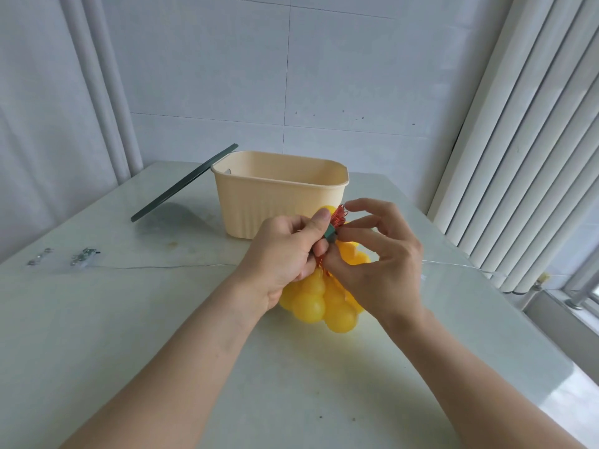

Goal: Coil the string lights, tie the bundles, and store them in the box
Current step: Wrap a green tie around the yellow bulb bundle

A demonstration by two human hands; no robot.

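The yellow globe string lights are already gathered into one bunch, its copper wire loops standing up at the top, so the coiling of this strand looks done. The step in hand appears to be the tying: a dark green tie sits around the neck of the bunch, and whether it is fastened cannot be told. Storing is left; the cream plastic box at 12 o'clock of the bunch stands open, with no lights showing in what can be seen of its inside, its dark lid leaning against it at 10 o'clock. A second, thin-wire strand lies stretched across the worktop from 9 o'clock to 3 o'clock, with a small clear battery case at its left end; it probably remains to be coiled.

The left hand grips the neck of the bunch, thumb pressed on the tie. The right hand comes in from 3 o'clock, thumb and a finger pinching at the tie, the other fingers spread loosely above. Both forearms reach in from 6 o'clock, and the lower globes seem to rest on the worktop.
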